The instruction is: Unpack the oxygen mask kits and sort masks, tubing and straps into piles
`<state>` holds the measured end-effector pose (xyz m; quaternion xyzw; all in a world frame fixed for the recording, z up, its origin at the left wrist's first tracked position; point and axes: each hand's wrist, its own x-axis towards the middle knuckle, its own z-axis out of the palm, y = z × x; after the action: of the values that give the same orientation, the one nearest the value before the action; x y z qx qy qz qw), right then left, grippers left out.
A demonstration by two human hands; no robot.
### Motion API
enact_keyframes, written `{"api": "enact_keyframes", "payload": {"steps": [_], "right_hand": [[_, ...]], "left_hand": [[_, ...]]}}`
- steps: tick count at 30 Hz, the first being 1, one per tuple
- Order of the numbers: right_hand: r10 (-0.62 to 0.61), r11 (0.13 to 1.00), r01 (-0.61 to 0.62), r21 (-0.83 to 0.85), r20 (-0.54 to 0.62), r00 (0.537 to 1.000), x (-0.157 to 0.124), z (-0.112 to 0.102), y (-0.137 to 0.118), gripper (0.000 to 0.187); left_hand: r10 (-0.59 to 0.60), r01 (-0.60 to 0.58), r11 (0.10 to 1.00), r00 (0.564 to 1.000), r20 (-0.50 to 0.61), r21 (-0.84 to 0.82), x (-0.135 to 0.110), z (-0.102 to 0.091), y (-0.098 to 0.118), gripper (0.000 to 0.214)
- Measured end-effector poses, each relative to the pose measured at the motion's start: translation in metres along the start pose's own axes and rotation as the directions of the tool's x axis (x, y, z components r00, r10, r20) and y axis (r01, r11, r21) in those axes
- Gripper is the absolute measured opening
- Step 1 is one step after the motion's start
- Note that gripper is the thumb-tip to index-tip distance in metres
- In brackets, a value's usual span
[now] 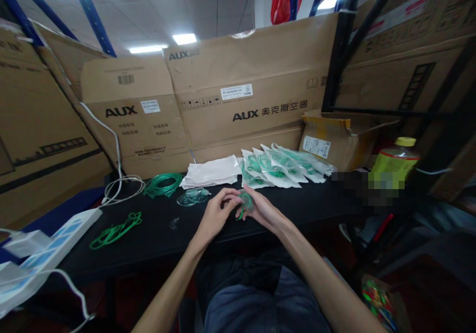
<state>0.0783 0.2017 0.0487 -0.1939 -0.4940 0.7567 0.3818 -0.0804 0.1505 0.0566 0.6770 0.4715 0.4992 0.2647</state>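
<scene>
Hands meet over the surface (156,233): your left hand (215,216) and right hand (262,209) both pinch the green tube (245,203), grips closed on it.

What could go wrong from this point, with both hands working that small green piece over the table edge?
1. Both hands, left hand and right hand, pinch the green piece at the black table edge; a slip would likely drop it into the lap.
2. The clear mask lies just beyond the left hand and might get knocked.
</scene>
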Motion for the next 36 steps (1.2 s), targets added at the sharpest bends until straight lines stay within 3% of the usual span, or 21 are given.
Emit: {"api": "enact_keyframes", "payload": {"steps": [3,7,9,12,15,21,25,28,36], "right_hand": [[-0.076,0.997,0.072,-0.037,-0.137,0.988,-0.002,-0.002,0.009,0.044],[-0.212,0.973,0.181,-0.143,-0.243,0.946,-0.007,-0.004,0.014,0.063],[-0.310,0.927,0.246,-0.283,-0.211,0.927,-0.010,-0.002,0.017,0.065],[-0.438,0.808,0.333,-0.486,-0.119,0.891,-0.013,0.001,0.020,0.041],[-0.493,0.735,0.359,-0.575,-0.091,0.865,-0.014,0.003,0.023,0.024],[-0.595,0.569,0.342,-0.748,-0.088,0.799,-0.012,0.004,0.028,0.030],[-0.655,0.458,0.345,-0.819,-0.049,0.754,-0.012,0.004,0.034,0.037],[-0.674,0.402,0.349,-0.846,-0.016,0.739,-0.013,0.006,0.037,0.027],[-0.681,0.354,0.381,-0.854,0.044,0.731,-0.019,0.012,0.028,0.016]], "left_hand": [[-0.039,0.039,0.999,0.999,-0.007,-0.034,-0.007,0.007,-0.006,0.026],[-0.087,0.084,0.996,0.991,-0.104,-0.033,-0.010,0.007,-0.012,0.029],[-0.113,0.112,0.994,0.983,-0.146,-0.011,-0.009,0.005,-0.016,0.030],[-0.145,0.154,0.987,0.973,-0.177,0.039,-0.007,0.003,-0.020,0.030],[-0.157,0.174,0.981,0.971,-0.179,0.081,-0.007,0.004,-0.019,0.031],[-0.113,0.134,0.983,0.981,-0.159,0.128,-0.011,0.006,-0.008,0.021],[-0.038,0.055,0.992,0.989,-0.146,0.112,-0.012,0.007,-0.002,0.022],[0.008,0.005,0.995,0.991,-0.133,0.099,-0.013,0.008,0.001,0.025],[0.054,-0.033,0.992,0.984,-0.170,0.122,-0.015,0.006,0.004,0.024]]}}
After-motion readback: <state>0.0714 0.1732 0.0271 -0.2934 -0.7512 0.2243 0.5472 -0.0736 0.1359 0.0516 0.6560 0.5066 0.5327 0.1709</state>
